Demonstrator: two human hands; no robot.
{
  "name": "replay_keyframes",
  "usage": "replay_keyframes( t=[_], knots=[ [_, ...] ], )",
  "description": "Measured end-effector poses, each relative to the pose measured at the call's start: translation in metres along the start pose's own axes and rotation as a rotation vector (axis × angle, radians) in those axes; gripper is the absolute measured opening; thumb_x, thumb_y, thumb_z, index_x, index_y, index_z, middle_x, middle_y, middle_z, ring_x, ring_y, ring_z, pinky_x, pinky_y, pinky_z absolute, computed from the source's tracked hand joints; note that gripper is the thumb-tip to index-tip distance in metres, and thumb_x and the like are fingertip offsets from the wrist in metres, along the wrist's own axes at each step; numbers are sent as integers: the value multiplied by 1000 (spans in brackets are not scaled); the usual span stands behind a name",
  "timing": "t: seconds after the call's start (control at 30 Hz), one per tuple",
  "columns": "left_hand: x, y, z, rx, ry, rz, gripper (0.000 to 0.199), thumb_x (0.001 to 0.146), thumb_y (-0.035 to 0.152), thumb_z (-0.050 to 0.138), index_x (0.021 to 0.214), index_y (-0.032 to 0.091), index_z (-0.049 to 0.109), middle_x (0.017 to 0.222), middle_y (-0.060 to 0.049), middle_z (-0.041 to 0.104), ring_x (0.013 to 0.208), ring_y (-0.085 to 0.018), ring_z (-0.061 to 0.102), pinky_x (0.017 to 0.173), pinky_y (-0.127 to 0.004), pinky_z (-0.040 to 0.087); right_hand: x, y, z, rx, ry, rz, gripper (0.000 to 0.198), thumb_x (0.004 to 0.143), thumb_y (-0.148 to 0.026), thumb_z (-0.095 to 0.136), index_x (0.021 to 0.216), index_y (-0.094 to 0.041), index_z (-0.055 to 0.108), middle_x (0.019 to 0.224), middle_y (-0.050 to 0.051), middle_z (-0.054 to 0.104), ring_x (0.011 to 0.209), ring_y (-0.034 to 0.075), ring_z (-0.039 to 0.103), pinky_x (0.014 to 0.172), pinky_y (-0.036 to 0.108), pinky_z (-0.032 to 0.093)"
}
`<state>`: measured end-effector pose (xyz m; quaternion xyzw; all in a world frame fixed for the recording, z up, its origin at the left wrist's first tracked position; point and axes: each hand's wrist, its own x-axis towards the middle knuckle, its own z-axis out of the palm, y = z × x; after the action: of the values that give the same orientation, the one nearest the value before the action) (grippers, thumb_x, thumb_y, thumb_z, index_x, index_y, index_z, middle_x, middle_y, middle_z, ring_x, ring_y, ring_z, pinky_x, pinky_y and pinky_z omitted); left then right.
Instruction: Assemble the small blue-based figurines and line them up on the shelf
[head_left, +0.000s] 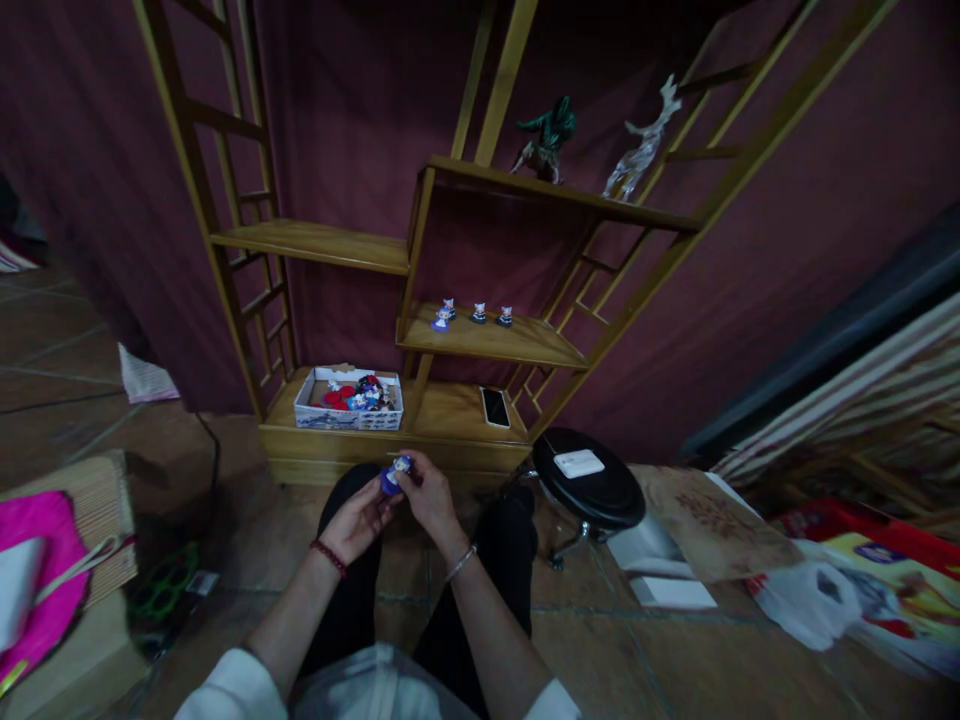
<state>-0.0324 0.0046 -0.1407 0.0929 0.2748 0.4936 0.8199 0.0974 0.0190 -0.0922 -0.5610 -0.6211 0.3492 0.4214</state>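
Observation:
Between my two hands, over my knees, is a small purple and white figurine (394,474) on a round purple base. My left hand (364,520) cups it from below and from the left, with its fingers round the base. From the right, my right hand (429,497) pinches it with thumb and fingers. On the middle right shelf (487,343) stand several similar figurines; a purple one (442,320) is at the left front, and a dark-based one (478,313) is near the middle. A patterned box (349,418) with mixed small figures and red pieces sits on the bottom shelf.
A phone (495,407) lies on the bottom shelf. Above stand a green statue (553,132) and a clear deer figure (641,150). A black stool (592,490) holding a white object (579,463) is at right. A pink cloth (64,570) is at left.

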Motion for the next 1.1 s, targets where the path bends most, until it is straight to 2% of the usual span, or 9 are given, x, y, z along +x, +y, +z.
replay_keyframes(
  t=[0.3, 0.5, 0.7, 1.1],
  knots=[
    [12, 1, -1, 123, -107, 1, 26, 74, 13, 61, 100, 14, 60, 91, -7, 63, 79, -14, 61, 65, -20, 44, 2, 33, 0, 218, 46, 41, 31, 69, -22, 54, 100, -21, 54, 93, 1, 63, 84, 15, 59, 80, 29, 46],
    [15, 2, -10, 125, -119, -1, 33, 75, 17, 62, 107, 16, 59, 96, -7, 63, 83, -16, 61, 69, -23, 44, 1, 41, 4, 337, 74, 75, 30, 67, -21, 56, 96, -19, 55, 89, 2, 62, 82, 15, 58, 80, 29, 45],
    [16, -2, -11, 124, -113, -13, 33, 75, 15, 61, 108, 16, 58, 97, -8, 63, 81, -15, 61, 67, -22, 44, -3, 42, 4, 340, 90, 121, 29, 67, -24, 57, 95, -19, 54, 90, 2, 61, 82, 16, 58, 78, 29, 45],
    [19, -8, -3, 141, -89, -37, 28, 76, 18, 61, 103, 13, 60, 89, -8, 63, 74, -14, 61, 64, -22, 44, -8, 53, -4, 367, 30, 107, 32, 70, -24, 57, 102, -20, 53, 94, 2, 61, 87, 15, 58, 82, 29, 45]
  ],
)
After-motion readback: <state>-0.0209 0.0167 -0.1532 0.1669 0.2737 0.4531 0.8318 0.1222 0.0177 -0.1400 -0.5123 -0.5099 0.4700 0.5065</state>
